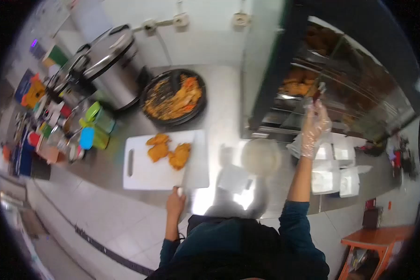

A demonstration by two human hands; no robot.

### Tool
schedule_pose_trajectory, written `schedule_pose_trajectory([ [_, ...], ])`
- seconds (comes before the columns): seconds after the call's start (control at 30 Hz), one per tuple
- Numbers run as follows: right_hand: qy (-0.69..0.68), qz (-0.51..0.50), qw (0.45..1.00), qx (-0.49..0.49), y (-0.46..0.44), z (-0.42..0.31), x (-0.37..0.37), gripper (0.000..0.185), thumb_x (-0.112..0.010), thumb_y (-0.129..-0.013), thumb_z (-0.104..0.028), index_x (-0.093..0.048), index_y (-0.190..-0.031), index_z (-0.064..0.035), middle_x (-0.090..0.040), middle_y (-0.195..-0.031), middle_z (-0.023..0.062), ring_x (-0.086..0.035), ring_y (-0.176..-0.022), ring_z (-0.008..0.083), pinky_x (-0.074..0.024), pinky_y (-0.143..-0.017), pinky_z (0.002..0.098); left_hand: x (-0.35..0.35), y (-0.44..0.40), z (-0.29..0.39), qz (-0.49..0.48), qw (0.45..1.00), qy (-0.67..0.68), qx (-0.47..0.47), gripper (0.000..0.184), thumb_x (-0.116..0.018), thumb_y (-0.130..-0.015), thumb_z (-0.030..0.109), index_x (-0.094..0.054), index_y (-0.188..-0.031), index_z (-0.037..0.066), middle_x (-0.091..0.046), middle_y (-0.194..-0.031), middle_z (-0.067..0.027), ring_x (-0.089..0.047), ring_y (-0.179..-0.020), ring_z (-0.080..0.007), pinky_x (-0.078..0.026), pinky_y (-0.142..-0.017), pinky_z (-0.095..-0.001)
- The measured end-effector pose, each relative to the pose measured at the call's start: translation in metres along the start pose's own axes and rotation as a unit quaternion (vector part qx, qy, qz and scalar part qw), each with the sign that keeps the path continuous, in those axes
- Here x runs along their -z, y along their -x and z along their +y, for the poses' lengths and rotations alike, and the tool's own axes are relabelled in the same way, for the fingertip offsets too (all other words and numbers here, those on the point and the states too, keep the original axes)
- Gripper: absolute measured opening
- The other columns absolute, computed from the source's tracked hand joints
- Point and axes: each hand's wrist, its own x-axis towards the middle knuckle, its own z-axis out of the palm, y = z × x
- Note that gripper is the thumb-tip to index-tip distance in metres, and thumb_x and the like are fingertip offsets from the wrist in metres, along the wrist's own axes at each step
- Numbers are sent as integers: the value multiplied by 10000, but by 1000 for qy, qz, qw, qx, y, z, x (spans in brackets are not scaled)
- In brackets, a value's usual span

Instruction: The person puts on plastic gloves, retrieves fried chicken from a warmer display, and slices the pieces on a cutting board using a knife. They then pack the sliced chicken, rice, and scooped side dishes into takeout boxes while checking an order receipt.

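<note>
My left hand (175, 205) is closed round the white handle of a knife (186, 179), whose blade lies over the right part of a white cutting board (199, 161). Pieces of fried chicken (165, 150) rest on that board. At the glass-fronted food cabinet (266, 70), my right hand (317, 122) wears a clear plastic glove and reaches up with its fingers closed. A small dark red thing with a shiny tip shows at those fingertips; I cannot make out what it is. Browned food (299, 81) sits on the cabinet's shelves.
A black pan (147, 111) with noodle-like food stands behind the board. To its left are a large steel cooker (119, 77) and crowded containers, including a green-lidded box (98, 116). White open boxes (324, 179) and a pale round container (261, 157) sit on the right.
</note>
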Motion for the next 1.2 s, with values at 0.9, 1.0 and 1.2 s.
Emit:
schedule_pose_trajectory([
  [0.9, -95, -514, 844, -119, 253, -150, -141, 299, -647, -697, -221, -548, -876, -3, -576, -826, 129, -549, -815, 212, -456, -673, 304, 61, -8, -81, 30, 966, 252, -54, 377, -610, -706, 176, -432, -1009, 41, -582, -762, -212, -575, -733, -357, -456, -640, -381],
  [1.0, -228, -434, 785, -379, 253, -98, -102, 233, -631, -726, -113, -495, -893, -22, -550, -832, 68, -511, -836, 125, -449, -688, 244, 50, -19, -51, -35, 967, 216, -128, 376, -590, -708, 146, -408, -1026, 63, -566, -757, -229, -539, -762, -407, -432, -660, -432],
  [1.2, -253, -367, 740, -504, 260, -59, -58, 273, -609, -744, -110, -433, -948, -69, -508, -920, 92, -510, -832, 157, -453, -692, 252, 36, -51, -47, -138, 978, 130, -89, 378, -536, -747, 208, -359, -1065, 109, -557, -822, -234, -515, -809, -424, -401, -686, -465],
])
